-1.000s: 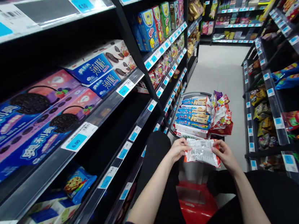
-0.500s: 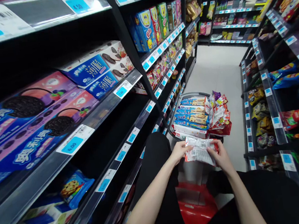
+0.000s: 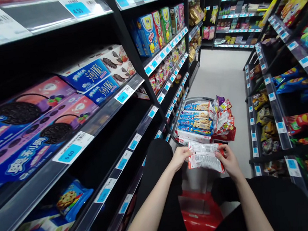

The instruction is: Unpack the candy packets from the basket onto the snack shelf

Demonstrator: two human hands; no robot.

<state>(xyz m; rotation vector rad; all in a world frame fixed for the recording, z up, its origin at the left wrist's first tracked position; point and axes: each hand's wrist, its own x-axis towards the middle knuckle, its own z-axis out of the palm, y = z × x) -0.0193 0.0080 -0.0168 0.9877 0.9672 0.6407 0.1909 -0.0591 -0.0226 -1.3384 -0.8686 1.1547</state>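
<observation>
Grip of the left hand (image 3: 181, 157) is closed, with thumb and fingers pinching one end of the white-and-red snack packet (image 3: 205, 156). Grip of the right hand (image 3: 229, 160) pinches the other end similarly. This packet is stretched between both hands, near the basket (image 3: 200, 98), which contains blue cookie packs (image 3: 194, 121) lying beside red snack bags (image 3: 225, 119).

My left grip (image 3: 182, 157): pinching one end of a white-and-red snack packet (image 3: 204, 157) | my right grip (image 3: 229, 160): pinching its other end | just beyond: grey-rimmed shopping basket (image 3: 194, 99) carrying blue biscuit packs (image 3: 195, 121) and red snack bags (image 3: 224, 124) | shelf (image 3: 26, 195) on my left: Oreo boxes (image 3: 34, 149)
</observation>
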